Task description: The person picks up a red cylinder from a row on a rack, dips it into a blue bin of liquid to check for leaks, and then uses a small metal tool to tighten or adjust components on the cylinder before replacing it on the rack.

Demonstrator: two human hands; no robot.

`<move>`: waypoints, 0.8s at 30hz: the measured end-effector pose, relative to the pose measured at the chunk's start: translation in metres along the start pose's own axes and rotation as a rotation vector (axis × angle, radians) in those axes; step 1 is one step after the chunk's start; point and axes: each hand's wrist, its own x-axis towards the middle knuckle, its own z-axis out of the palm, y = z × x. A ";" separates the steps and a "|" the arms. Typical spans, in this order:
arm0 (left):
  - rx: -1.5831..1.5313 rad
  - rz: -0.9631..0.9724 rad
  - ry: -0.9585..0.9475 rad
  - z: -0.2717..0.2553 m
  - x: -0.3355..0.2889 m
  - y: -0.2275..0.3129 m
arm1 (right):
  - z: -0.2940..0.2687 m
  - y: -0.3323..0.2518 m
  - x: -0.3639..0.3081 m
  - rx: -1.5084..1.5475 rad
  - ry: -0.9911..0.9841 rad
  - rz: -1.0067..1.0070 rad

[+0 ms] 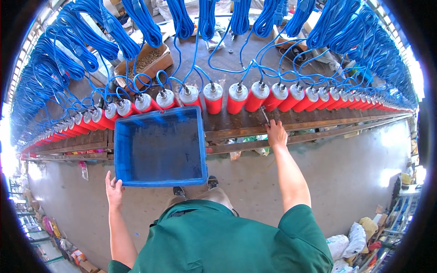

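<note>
A long row of red cylinders with silver tops point(213, 98) stands along the bench, each with a blue cable coming from its top. My right hand point(276, 133) is closed around a slim metal tool point(265, 114), whose tip reaches up to the cylinders right of centre; its exact kind is too small to tell. An empty-looking blue plastic bin point(203, 152) with a dark, worn floor sits at the bench's front edge, tilted toward me. Just off the bin's near left corner is my left hand point(114, 190), thumb and fingers apart. I cannot tell whether it touches the bin.
Coiled blue cables point(180, 20) hang in a row above the bench point(218, 59). Behind the cylinders lies a cardboard box point(152, 63) of small brownish parts. Wooden rails point(318, 125) run along the bench front. Sacks point(353, 241) and shelving point(400, 214) stand at the lower right.
</note>
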 end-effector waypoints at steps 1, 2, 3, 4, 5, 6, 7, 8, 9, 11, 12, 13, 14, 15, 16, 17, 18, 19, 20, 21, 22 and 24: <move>0.002 0.004 0.002 0.002 -0.001 0.001 | 0.000 0.000 -0.001 0.005 0.001 0.000; 0.004 -0.002 -0.007 0.003 -0.001 0.004 | -0.001 0.001 -0.002 0.003 0.002 -0.002; 0.001 -0.016 -0.008 0.000 -0.003 0.002 | -0.001 0.001 -0.003 -0.004 -0.001 -0.014; 0.012 -0.012 -0.013 -0.003 -0.003 0.000 | 0.000 -0.001 -0.006 -0.013 0.001 -0.011; 0.010 -0.017 0.004 -0.003 0.000 -0.002 | -0.002 0.001 -0.009 0.001 0.005 0.002; -0.017 0.012 -0.036 -0.002 0.001 -0.003 | -0.005 0.000 -0.014 0.020 0.010 -0.014; -0.039 0.049 -0.060 -0.007 0.004 -0.002 | -0.007 0.002 -0.021 0.083 0.093 -0.048; -0.009 0.096 -0.048 -0.013 0.018 -0.012 | -0.012 0.003 -0.024 0.085 0.065 -0.021; 0.022 0.139 -0.035 -0.019 0.032 -0.024 | -0.010 0.009 -0.030 0.161 0.168 -0.052; 0.048 0.178 -0.019 -0.015 0.049 -0.012 | -0.004 0.030 -0.038 0.151 0.302 -0.202; 0.003 0.134 0.009 -0.020 0.057 -0.015 | -0.006 0.030 -0.049 0.349 0.300 -0.120; -0.045 0.091 0.030 -0.028 0.068 -0.023 | -0.005 0.033 -0.063 0.541 0.288 -0.030; -0.022 0.116 0.060 -0.042 0.082 -0.037 | -0.001 0.031 -0.079 0.608 0.308 0.017; -0.003 0.141 0.079 -0.054 0.097 -0.045 | 0.004 0.033 -0.095 0.667 0.332 0.071; 0.015 0.090 0.111 -0.056 0.113 -0.040 | 0.014 0.050 -0.114 0.668 0.225 0.183; 0.006 0.087 0.122 -0.061 0.128 -0.036 | 0.024 0.064 -0.135 0.665 0.118 0.295; -0.010 0.093 0.149 -0.064 0.144 -0.032 | 0.032 0.063 -0.163 0.652 0.094 0.307; -0.030 0.103 0.166 -0.066 0.163 -0.025 | 0.053 0.084 -0.191 0.638 0.016 0.385; -0.036 0.102 0.176 -0.074 0.180 -0.019 | 0.057 0.072 -0.220 0.694 -0.126 0.424; -0.018 0.127 0.219 -0.081 0.196 -0.011 | 0.060 0.052 -0.249 0.718 -0.224 0.512; 0.000 0.152 0.263 -0.088 0.212 -0.003 | 0.054 0.024 -0.277 0.755 -0.306 0.565; 0.034 0.203 0.319 -0.092 0.256 0.014 | 0.063 -0.003 -0.332 0.782 -0.432 0.633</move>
